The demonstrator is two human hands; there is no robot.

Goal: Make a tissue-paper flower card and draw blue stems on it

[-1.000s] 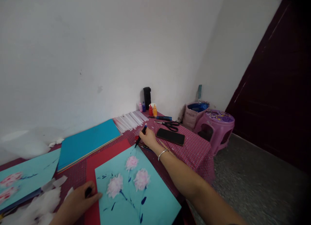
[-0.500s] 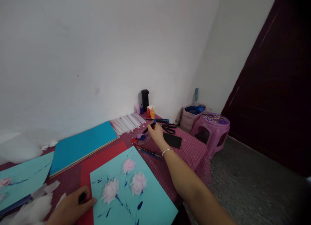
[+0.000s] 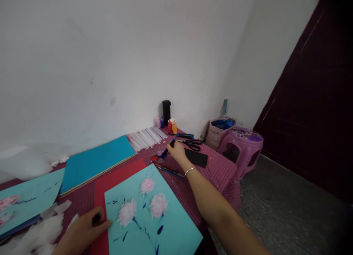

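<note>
My right hand (image 3: 176,151) reaches across the table, closed around a dark paintbrush (image 3: 166,151) with a blue upper end. Its lower tip is at the blue paint, beside a red paint blob (image 3: 154,158) and a lilac one (image 3: 159,153). My left hand (image 3: 86,229) is curled around a small black object (image 3: 96,219), mostly hidden by the fingers. The left thumb touches the left edge of a light teal sheet (image 3: 176,225). Fluffy pink-white flowers (image 3: 158,205) and dark blue painted stems and leaves are on this sheet, which lies partly over red card (image 3: 121,178).
Beyond the paint lie scissors (image 3: 194,144), a black phone (image 3: 196,157) and another brush (image 3: 169,170). Paint bottles (image 3: 174,126) stand by the wall. Blue boards (image 3: 96,163), white strips (image 3: 146,138) and another flower picture (image 3: 30,200) are leftward. A pink stool (image 3: 239,148) stands right.
The brush tip has shifted slightly down into the blue paint. My left hand stays at the sheet's edge. The whole view has shifted a little.
</note>
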